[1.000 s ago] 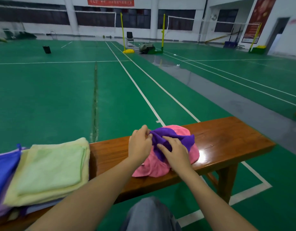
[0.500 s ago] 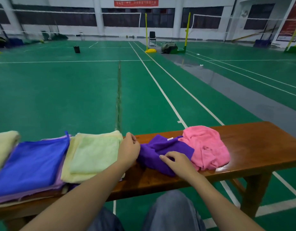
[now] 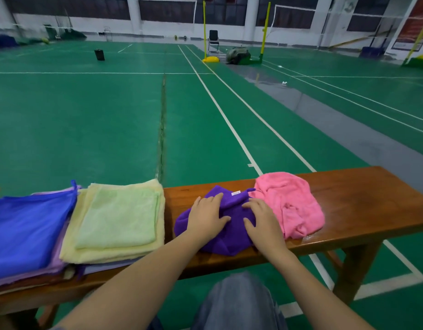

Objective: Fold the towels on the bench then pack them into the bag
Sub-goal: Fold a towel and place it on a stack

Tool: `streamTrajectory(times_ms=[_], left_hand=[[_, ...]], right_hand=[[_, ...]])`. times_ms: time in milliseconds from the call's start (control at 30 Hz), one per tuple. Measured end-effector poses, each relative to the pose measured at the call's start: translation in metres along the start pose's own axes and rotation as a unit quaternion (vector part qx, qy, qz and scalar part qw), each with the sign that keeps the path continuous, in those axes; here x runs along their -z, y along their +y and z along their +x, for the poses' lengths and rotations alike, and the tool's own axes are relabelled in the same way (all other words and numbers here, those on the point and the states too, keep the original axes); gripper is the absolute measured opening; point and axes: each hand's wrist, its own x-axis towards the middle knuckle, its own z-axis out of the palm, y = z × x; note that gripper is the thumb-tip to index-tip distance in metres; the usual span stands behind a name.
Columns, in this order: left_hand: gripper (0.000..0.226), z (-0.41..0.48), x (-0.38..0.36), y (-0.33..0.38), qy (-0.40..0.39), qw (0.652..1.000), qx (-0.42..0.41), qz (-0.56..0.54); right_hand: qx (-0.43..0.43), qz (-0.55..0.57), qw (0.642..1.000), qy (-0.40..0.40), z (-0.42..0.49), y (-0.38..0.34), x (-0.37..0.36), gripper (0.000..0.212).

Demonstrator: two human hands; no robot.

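Observation:
A crumpled purple towel (image 3: 229,241) lies on the wooden bench (image 3: 363,206) in front of me. My left hand (image 3: 207,216) and my right hand (image 3: 261,221) both rest flat on it with spread fingers. A crumpled pink towel (image 3: 291,206) sits right beside it on the right, touching its edge. To the left lies a folded light green towel (image 3: 117,215) on top of a pale yellow towel (image 3: 115,252). Further left is a blue mesh bag (image 3: 24,229), lying flat over purple fabric.
The bench's right end (image 3: 396,198) is bare wood past the pink towel. Beyond the bench stretches a green sports court with white lines. My knee in jeans (image 3: 236,303) is below the bench's front edge.
Both hands have let go of the purple towel's edges and now lie flat on it. The purple towel has been pulled off the pink one to its left. The view shifted left.

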Motion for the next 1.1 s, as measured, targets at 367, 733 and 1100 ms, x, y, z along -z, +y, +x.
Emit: streamTrajectory(times_ms=[367,733,1100], left_hand=[[0.021,-0.004,0.015,-0.016,-0.045,0.998,0.018,-0.048],[0.009,-0.010,0.064,-0.026,0.089,0.990,0.084,-0.070],[0.083,-0.024,0.056,-0.043,-0.045,0.983,0.179,-0.004]], right_hand=[[-0.127,0.037,0.989,0.070,0.014,-0.009,-0.002,0.032],[-0.147,0.067,0.979,0.125,0.018,-0.016,0.041,0.008],[-0.247,0.021,0.966,0.077,0.008,0.012,0.041,0.014]])
